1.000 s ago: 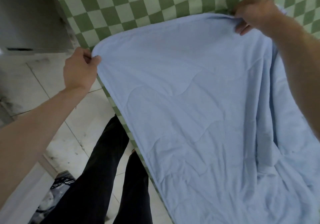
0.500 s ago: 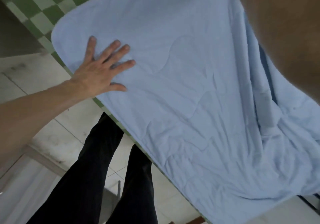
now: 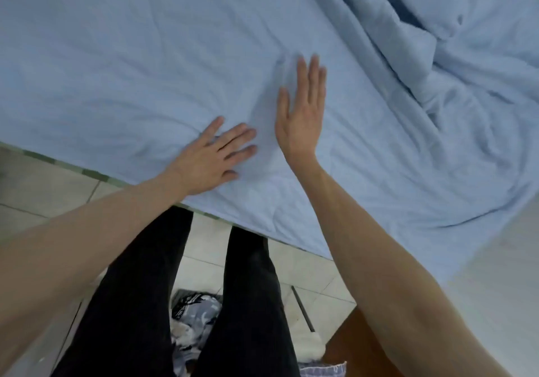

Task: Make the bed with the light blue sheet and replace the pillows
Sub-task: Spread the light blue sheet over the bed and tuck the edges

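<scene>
The light blue sheet (image 3: 145,70) covers most of the bed and fills the upper part of the head view. It lies fairly flat on the left and is bunched in deep folds at the upper right (image 3: 437,56). My left hand (image 3: 213,155) rests flat on the sheet near the bed's near edge, fingers straight and spread. My right hand (image 3: 303,108) lies beside it with straight fingers pointing away from me, pressing the cloth. A thin strip of the green checked cover (image 3: 93,172) shows under the sheet's near edge. No pillows are in view.
My legs in dark trousers (image 3: 248,289) stand against the bed's near side on a pale tiled floor (image 3: 43,190). Patterned fabric (image 3: 195,309) lies on the floor between my feet. A brown wooden surface (image 3: 350,341) sits at the lower right.
Both hands let go of the sheet's corners. The left hand went flat on the sheet first, then the right hand came down beside it. The view has shifted along the bed towards the bunched part.
</scene>
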Tool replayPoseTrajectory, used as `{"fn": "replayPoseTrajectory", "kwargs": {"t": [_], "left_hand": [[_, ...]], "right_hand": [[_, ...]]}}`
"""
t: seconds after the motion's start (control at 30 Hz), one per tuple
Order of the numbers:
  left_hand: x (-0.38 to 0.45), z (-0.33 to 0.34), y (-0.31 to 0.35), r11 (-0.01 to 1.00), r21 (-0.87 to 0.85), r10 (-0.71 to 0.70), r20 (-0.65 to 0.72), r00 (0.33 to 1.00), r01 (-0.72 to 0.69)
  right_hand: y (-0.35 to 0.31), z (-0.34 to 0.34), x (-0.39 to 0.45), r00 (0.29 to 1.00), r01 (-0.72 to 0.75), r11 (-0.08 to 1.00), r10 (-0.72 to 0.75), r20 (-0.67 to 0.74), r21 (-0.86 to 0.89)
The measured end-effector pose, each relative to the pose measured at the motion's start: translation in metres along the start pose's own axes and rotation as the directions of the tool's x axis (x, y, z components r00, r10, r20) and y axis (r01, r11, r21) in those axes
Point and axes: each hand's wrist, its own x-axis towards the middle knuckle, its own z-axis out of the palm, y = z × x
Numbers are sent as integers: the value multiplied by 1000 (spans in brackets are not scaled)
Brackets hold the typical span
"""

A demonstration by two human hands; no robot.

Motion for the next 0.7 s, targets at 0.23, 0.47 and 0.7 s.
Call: {"fn": "replayPoseTrajectory", "kwargs": {"t": [0.23,0.47,0.7], "left_hand": [[-65,13,25,993,-18,-113,136,984,116],[45,6,149,998,-52,46,91,995,-41],[166,60,275,950,41,309,40,950,-311]], "right_hand": [[159,-38,-239,20,-994,68,892,451,-89],[222,-60,-141,834,-551,792,536,131,264],[451,-42,-362,251,-965,226,940,229,132]]}}
